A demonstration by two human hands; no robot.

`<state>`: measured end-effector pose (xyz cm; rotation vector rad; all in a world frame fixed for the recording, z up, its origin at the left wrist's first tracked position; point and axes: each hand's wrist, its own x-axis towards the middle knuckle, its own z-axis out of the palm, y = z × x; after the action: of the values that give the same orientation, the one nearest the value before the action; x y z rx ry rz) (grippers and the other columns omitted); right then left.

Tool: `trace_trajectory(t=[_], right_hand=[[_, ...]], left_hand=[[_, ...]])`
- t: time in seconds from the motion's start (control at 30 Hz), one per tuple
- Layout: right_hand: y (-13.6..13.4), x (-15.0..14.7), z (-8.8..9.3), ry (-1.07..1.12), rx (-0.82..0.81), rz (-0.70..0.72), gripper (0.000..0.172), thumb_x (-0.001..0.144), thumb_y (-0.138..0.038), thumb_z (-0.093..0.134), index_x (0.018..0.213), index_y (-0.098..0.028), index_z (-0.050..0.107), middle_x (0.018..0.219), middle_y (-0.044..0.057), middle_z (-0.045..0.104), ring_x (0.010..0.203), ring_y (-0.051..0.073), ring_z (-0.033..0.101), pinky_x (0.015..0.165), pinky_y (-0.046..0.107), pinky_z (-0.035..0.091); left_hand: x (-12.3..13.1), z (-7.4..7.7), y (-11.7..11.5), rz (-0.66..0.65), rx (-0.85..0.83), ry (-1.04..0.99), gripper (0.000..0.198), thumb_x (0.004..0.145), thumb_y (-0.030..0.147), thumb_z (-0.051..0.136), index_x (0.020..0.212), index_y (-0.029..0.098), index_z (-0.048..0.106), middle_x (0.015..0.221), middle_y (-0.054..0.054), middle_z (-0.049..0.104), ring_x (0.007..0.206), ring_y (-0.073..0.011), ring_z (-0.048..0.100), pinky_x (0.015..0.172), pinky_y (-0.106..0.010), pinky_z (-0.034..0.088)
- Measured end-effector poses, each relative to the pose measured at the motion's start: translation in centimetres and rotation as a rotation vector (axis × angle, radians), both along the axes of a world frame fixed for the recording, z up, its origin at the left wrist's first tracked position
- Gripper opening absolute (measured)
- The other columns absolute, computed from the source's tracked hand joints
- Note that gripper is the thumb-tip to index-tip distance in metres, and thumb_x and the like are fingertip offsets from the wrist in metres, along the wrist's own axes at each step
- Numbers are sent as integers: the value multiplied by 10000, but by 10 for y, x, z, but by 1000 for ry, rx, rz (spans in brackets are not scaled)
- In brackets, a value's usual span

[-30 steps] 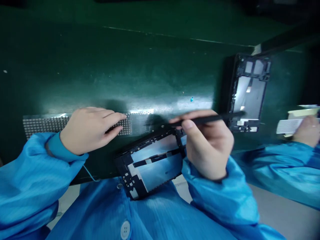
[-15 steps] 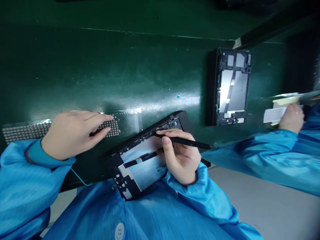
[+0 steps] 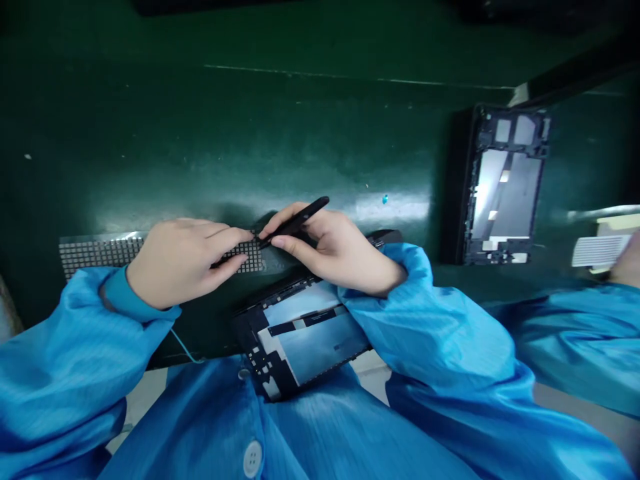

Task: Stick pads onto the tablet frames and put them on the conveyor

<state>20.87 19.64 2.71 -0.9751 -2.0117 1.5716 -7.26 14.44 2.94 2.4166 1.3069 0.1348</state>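
My left hand (image 3: pixel 185 263) lies over a clear sheet of small grey square pads (image 3: pixel 103 253), its thumb and index finger apart on the right end of the grid. In my right hand (image 3: pixel 335 250) is a slim black tool, which looks like tweezers (image 3: pixel 307 215), tilted with its tip down at the grid's right edge. Whether a pad is at the tip is too small to tell. Below my hands, a dark phone-like device frame (image 3: pixel 320 340) with a silvery inner panel rests slanted against the table edge. My right forearm covers part of its right end.
Another such frame (image 3: pixel 510 187) stands on a black block at the right of the green table (image 3: pixel 300 140). Farther right, a co-worker's hand (image 3: pixel 627 260) is beside a white striped sheet (image 3: pixel 597 251). A tiny blue bit (image 3: pixel 385 199) lies mid-table.
My right hand has moved the tweezers up and left from the device frame to the pad sheet. My left hand stays on the sheet. The whole view has shifted somewhat.
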Motion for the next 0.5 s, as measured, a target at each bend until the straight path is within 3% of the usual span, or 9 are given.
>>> trace_trajectory(t=[0.27, 0.5], right_hand=[[-6, 2, 1, 34, -51, -70, 285, 1181, -497, 756, 1244, -221, 788, 1251, 90, 870, 1201, 259, 836, 1101, 406, 678], [3, 1, 1, -10, 12, -30, 176, 1173, -379, 759, 1185, -213, 819, 1211, 92, 895, 1137, 261, 857, 1064, 414, 693]], left_hand=[[0, 0, 0, -12, 21, 18, 430, 1187, 441, 491, 1368, 314, 859, 687, -7, 709, 701, -251, 755, 656, -384, 500], [0, 1, 0, 12, -9, 8, 429, 1182, 473, 505, 1370, 331, 864, 714, -18, 748, 773, -274, 803, 728, -410, 570]])
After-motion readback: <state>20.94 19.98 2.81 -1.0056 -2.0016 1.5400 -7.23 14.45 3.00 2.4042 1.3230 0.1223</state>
